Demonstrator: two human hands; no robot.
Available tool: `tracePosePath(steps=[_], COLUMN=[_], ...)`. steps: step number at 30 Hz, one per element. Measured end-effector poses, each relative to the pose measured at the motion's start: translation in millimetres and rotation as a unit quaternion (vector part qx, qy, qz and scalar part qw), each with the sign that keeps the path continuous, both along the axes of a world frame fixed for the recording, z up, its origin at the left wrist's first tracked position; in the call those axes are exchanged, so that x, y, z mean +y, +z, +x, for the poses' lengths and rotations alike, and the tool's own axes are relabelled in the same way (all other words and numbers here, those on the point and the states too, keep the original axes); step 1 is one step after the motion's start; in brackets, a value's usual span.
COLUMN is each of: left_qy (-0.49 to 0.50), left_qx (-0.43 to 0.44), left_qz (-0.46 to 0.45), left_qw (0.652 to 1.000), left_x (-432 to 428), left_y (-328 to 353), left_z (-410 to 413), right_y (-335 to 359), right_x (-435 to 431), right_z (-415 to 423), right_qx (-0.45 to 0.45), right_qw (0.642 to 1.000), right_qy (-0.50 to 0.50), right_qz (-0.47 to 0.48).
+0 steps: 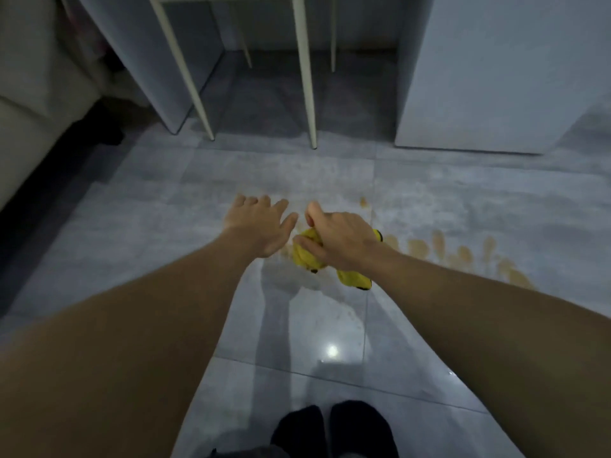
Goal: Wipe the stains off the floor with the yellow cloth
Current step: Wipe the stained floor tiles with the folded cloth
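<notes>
A: Where are the hands and the cloth?

B: Seen from the person's head, looking down, both bare arms reach forward over a grey tiled floor (139, 200). The right hand (344, 241) has its grip closed around a bunched yellow cloth (309, 256), thumb and fingers pinching the wad. The cloth hangs low, at or just above the floor; I cannot tell whether it touches. The left hand (259, 223) is just beside it, fingers spread, palm down, holding nothing.

A: And the stains?

B: A row of orange-brown stains (463, 256) runs to the right of the cloth, beyond the right forearm, with one small spot (363, 202) further ahead. A faint smear seems to lie under the left hand. The tiles nearer the person look glossy and reflect a light.

A: What else is nearby?

B: Two pale chair legs (305, 81) stand ahead, a white cabinet (496, 77) to the right, and dark socked feet (334, 431) at the bottom edge.

A: What could go wrong?

B: My guess: bunched up, the cloth offers little flat surface, so a pass could smear the marks sideways rather than lift them. The right forearm hides part of the row, so patches could be missed. If the glossy tiles are wet, a foot or the bracing left hand could slip.
</notes>
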State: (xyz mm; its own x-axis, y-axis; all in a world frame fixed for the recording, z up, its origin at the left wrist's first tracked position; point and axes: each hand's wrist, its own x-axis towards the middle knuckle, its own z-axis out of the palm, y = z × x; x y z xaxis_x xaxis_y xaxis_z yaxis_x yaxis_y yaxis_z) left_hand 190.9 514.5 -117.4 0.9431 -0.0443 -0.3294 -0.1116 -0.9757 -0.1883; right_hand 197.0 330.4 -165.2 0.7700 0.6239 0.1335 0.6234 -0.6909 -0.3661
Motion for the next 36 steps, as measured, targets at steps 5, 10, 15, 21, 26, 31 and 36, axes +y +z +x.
tracePosePath(steps=[5,10,15,21,26,31,36], left_qy=[0.021,0.03,0.044,0.096,0.132,0.156,0.128], left_qx=[0.007,0.007,0.014,0.019,0.005,-0.006,-0.004], left_qz=[-0.02,-0.058,-0.076,-0.122,-0.109,-0.14,-0.178], left_qw=[1.0,0.998,0.996,0.988,0.985,0.978,0.976], left_x=[22.4,29.7,34.7,35.9,46.0,52.8,42.5], left_y=[-59.4,-113.4,-158.1,-189.0,-203.7,-216.1,-219.0], left_z=[6.0,-0.7,-16.3,-8.9,14.8,16.3,0.7], right_y=[-69.0,-122.9,-162.4,-186.4,-186.8,-186.3,-189.3], right_x=[37.8,47.3,57.8,73.0,91.6,92.4,77.0], right_z=[21.0,18.8,-5.3,23.3,53.4,55.4,37.9], right_qx=[0.01,0.023,0.105,0.106,0.093,0.086,0.077], right_qw=[0.996,0.978,0.961,0.965,0.969,0.972,0.971], right_qy=[0.007,-0.117,-0.198,-0.165,-0.139,-0.132,-0.123], right_qz=[-0.086,-0.169,-0.161,-0.174,-0.179,-0.173,-0.188])
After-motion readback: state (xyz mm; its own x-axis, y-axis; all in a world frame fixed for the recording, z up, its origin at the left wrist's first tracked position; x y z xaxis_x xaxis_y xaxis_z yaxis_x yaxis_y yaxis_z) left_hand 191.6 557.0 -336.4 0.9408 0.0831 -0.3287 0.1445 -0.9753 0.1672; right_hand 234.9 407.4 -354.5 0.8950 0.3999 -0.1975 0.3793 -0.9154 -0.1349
